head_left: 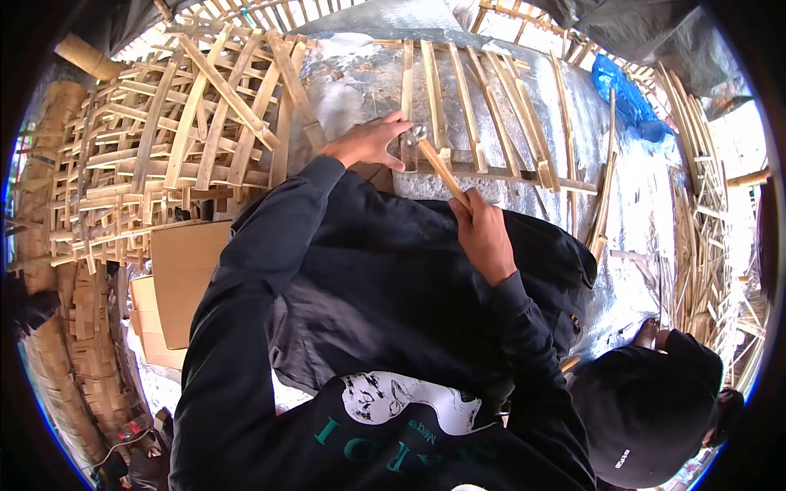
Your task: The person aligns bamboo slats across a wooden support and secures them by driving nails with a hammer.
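Note:
My right hand (485, 235) is closed around the wooden handle of a hammer (440, 168). The metal hammer head rests at or just above the lower end of a bamboo slat (407, 82), near a crosspiece (524, 178). To the left of the head is my left hand (368, 142), its thumb and fingers spread apart in a C shape. Its fingertips reach the slat's edge and seem to touch it. Whether a nail sits under the hammer head cannot be made out. Several more slats (465, 106) lie side by side to the right, their lower ends on the crosspiece.
A stack of bamboo lattice panels (164, 139) stands at the left, above cardboard boxes (190, 278). Blue plastic (626, 98) and more bamboo strips (704, 237) are at the right. Another person in dark clothing (647, 409) sits close by at lower right.

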`<move>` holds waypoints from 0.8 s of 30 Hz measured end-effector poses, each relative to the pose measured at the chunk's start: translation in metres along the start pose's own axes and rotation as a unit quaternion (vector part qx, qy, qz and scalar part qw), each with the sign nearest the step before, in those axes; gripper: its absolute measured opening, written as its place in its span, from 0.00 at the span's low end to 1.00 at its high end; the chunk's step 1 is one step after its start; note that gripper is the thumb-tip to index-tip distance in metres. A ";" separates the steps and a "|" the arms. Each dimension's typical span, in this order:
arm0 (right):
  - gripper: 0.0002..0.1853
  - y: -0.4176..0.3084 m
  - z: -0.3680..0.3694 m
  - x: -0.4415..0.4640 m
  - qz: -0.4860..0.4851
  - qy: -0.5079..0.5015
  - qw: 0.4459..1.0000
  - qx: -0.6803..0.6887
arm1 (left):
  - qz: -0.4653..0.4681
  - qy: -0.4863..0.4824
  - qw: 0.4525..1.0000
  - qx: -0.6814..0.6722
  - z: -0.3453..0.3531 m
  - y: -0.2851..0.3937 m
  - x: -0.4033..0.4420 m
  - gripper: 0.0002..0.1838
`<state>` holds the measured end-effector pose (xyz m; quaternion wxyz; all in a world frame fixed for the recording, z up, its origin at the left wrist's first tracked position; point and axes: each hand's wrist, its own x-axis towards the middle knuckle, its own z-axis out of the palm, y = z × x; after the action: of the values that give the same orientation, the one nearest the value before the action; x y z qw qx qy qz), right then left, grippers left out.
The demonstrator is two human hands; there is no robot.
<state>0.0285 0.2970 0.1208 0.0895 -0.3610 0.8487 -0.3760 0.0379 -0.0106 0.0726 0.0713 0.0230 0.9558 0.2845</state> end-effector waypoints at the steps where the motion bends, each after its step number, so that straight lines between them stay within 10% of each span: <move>1: 0.13 -0.006 -0.003 0.001 0.000 -0.004 1.000 -0.003 | 0.005 0.012 1.000 0.014 0.005 -0.005 0.000 0.48; 24: 0.12 -0.019 0.007 -0.011 0.015 0.045 0.998 0.038 | 0.042 0.008 0.997 -0.064 0.015 -0.012 -0.002 0.43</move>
<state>0.0494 0.2921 0.1281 0.0707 -0.3274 0.8423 -0.4224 0.0418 -0.0130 0.0541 0.0530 0.0560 0.9344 0.3478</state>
